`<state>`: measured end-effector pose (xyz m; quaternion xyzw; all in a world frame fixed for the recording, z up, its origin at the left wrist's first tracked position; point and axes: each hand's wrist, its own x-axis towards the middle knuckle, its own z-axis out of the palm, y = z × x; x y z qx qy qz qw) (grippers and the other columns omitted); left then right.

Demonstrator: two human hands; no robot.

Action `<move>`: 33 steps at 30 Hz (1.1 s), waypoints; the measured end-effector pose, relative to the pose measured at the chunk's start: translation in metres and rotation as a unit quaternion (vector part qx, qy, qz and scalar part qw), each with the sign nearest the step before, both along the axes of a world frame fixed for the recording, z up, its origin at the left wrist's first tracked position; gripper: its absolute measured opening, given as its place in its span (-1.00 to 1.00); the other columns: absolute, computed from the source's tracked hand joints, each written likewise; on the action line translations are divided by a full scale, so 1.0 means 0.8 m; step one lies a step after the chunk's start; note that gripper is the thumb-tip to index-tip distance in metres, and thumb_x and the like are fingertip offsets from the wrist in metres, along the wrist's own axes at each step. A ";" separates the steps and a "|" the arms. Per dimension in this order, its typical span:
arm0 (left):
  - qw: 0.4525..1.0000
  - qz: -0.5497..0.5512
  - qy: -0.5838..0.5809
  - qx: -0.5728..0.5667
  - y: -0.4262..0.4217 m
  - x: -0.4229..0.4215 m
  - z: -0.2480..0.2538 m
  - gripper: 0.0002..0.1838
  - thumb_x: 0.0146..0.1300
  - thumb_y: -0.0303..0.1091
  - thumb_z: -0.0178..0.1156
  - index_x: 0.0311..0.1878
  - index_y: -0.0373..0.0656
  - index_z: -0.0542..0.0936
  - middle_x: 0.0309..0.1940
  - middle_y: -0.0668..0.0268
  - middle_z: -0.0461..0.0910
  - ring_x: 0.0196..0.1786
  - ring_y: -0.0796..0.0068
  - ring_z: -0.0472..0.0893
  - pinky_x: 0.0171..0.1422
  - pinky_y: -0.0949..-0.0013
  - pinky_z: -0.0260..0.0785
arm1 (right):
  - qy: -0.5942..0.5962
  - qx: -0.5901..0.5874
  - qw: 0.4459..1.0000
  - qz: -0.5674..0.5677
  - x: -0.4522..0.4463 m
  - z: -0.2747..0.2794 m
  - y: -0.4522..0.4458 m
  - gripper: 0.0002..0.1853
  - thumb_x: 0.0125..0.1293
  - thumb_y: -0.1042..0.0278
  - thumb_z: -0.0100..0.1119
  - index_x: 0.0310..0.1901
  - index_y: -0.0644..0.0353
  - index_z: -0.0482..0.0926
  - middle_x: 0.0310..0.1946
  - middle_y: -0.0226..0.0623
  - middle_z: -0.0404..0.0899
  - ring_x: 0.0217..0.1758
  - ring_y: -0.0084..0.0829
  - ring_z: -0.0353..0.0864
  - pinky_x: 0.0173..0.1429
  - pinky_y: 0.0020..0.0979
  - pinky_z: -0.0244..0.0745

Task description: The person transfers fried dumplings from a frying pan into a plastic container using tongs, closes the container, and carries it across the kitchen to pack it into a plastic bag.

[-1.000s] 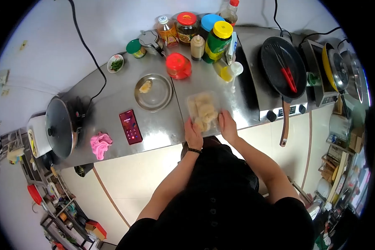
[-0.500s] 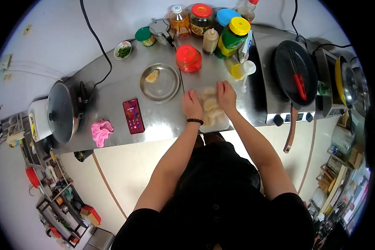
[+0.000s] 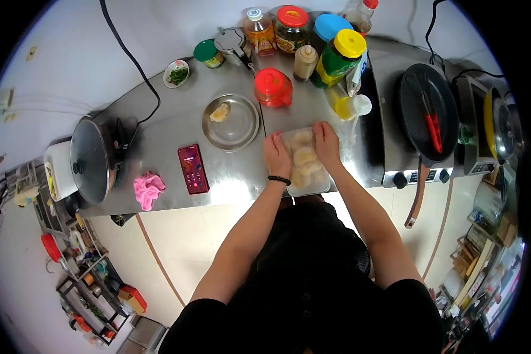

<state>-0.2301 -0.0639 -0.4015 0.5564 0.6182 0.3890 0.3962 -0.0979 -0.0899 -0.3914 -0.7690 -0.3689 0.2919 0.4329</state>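
Note:
A clear, rectangular plastic container (image 3: 308,190) lies on the steel counter at its front edge, with several pale dumplings (image 3: 304,158) showing cloudily through it. My left hand (image 3: 277,155) grips its left side, fingers curled at the edge. On the opposite side, my right hand (image 3: 327,145) holds the upper right edge. Whether a lid covers the container is hard to make out. To the left, a round metal plate (image 3: 235,137) carries a single dumpling (image 3: 220,112). Beyond my hands stands a red lidded pot (image 3: 273,87).
A phone (image 3: 193,169) and pink cloth (image 3: 148,190) lie left, near a lidded pan (image 3: 90,162). Along the back are a herb bowl (image 3: 176,74), jars and a yellow-capped bottle (image 3: 340,58). A small oil bottle (image 3: 353,107) and frying pan (image 3: 429,118) stand right.
The whole view has shifted slightly, so the counter items appear a little lower and further right. Both hands remain at the container's sides, and more of its top end now shows between them.

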 end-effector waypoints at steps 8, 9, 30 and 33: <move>0.997 -0.049 0.051 0.005 0.014 0.000 0.011 -0.75 0.28 -0.25 -0.04 -0.28 -0.27 0.48 -0.40 0.12 0.48 -0.32 0.21 0.46 -0.18 0.29 0.29 | -0.038 -0.031 0.999 0.022 0.000 0.003 0.003 -0.75 0.27 0.23 -0.02 -0.37 0.29 0.42 -0.42 -0.02 0.46 -0.33 0.00 0.45 -0.26 -0.21 0.33; 0.997 -0.049 0.054 0.002 0.014 -0.001 0.007 -0.75 0.28 -0.25 -0.04 -0.28 -0.27 0.48 -0.40 0.12 0.48 -0.32 0.21 0.46 -0.18 0.29 0.29 | -0.035 -0.008 0.999 0.018 0.000 0.003 0.004 -0.75 0.27 0.23 -0.03 -0.37 0.29 0.42 -0.41 -0.01 0.46 -0.32 0.01 0.45 -0.26 -0.20 0.33; 0.988 -0.028 -0.077 -0.134 -0.034 -0.065 -0.029 -0.66 0.35 -0.12 -0.13 -0.16 -0.25 0.41 -0.35 0.24 0.47 -0.32 0.37 0.46 -0.16 0.35 0.32 | 0.083 -0.019 0.996 0.001 0.021 0.014 -0.074 -0.65 0.35 0.12 -0.19 -0.27 0.25 0.49 -0.45 -0.21 0.51 -0.36 -0.31 0.52 -0.23 -0.38 0.38; 0.951 -0.127 -0.074 -0.272 -0.098 -0.097 0.018 -0.71 0.34 -0.21 -0.06 -0.07 -0.25 0.36 -0.31 0.28 0.45 -0.33 0.52 0.46 -0.20 0.46 0.34 | 0.072 -0.107 0.985 0.118 0.028 0.037 -0.137 -0.65 0.35 0.12 -0.19 -0.28 0.25 0.48 -0.45 -0.21 0.52 -0.36 -0.34 0.52 -0.23 -0.38 0.38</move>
